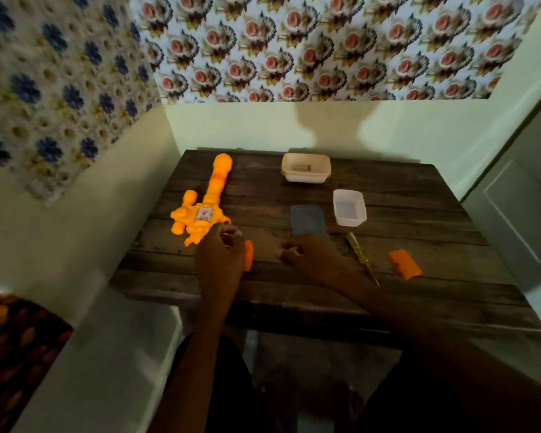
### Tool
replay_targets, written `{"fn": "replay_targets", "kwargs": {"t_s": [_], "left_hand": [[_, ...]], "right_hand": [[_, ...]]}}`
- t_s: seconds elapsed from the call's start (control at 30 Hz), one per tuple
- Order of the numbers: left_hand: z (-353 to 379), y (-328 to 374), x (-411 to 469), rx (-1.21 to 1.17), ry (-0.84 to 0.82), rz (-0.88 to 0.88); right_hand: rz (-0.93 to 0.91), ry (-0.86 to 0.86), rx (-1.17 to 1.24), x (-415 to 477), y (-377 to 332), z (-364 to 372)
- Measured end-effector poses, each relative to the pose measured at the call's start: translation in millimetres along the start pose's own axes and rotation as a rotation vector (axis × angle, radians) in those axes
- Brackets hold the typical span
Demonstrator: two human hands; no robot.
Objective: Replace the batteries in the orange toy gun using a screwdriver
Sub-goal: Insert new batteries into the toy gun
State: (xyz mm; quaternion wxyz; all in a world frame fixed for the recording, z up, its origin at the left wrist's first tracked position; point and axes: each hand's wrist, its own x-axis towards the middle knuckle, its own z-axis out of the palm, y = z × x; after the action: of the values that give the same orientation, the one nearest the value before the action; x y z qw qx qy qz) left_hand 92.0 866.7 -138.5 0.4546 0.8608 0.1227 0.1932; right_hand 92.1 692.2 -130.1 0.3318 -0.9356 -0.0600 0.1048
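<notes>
The orange toy gun (pixel 208 207) lies on the left of the wooden table (pixel 419 214), barrel pointing away from me. My left hand (pixel 221 253) rests over its grip end with the fingers curled on it; an orange part of the grip shows at the right of the hand. My right hand (pixel 308 256) is at the table's middle, fingers pinched on a small yellowish item that is mostly hidden. A yellow-handled screwdriver (pixel 361 256) lies just right of that hand. An orange cover piece (pixel 405 264) lies further right.
At the back stands a white tub (pixel 305 176) with a battery-like item in it. A smaller white tub (pixel 349 210) and a blue lid (pixel 307 220) sit mid-table. Walls close off the left and back, and a door is on the right.
</notes>
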Motion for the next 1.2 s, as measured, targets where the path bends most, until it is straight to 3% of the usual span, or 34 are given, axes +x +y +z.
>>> {"fn": "replay_targets", "kwargs": {"t_s": [0.13,0.23,0.37,0.5,0.67,0.7,0.77,0.83,0.93,1.0,1.2], "left_hand": [[-26.4,-28.9,7.7,0.061,0.061,-0.110],[-31.1,-48.8,18.1,0.033,-0.036,-0.273],[-24.3,-54.1,17.6,-0.310,-0.111,-0.428],[-20.1,-50.2,11.1,-0.713,-0.115,-0.494],[-12.1,-46.0,18.7,-0.936,-0.237,-0.506],[-7.6,-45.1,20.6,-0.960,-0.233,-0.507],[-1.1,-40.8,22.7,-0.970,-0.206,-0.495],[5.0,-37.1,22.7,-0.986,-0.184,-0.481],[12.8,-34.2,18.3,-0.982,-0.195,-0.477],[19.0,-35.7,15.6,-0.985,-0.189,-0.478],[27.1,-39.2,13.9,-0.999,-0.154,-0.462]], "right_hand": [[-0.211,0.043,-0.189,12.6,-28.2,39.0],[-0.175,0.026,-0.297,34.2,-36.8,60.1],[-0.171,0.026,-0.403,52.3,-38.1,69.5],[-0.195,-0.023,-0.280,56.7,-32.2,60.4],[-0.245,-0.028,-0.140,41.9,-28.8,51.9],[-0.251,-0.031,-0.082,35.7,-31.8,48.0],[-0.091,-0.044,0.209,30.0,-33.8,38.5],[0.180,-0.101,0.685,27.7,-28.2,26.3],[0.367,-0.229,1.387,29.8,-16.7,11.8],[0.439,-0.258,1.502,29.8,-13.2,8.2],[0.438,-0.258,1.427,26.6,-11.1,5.2]]}}
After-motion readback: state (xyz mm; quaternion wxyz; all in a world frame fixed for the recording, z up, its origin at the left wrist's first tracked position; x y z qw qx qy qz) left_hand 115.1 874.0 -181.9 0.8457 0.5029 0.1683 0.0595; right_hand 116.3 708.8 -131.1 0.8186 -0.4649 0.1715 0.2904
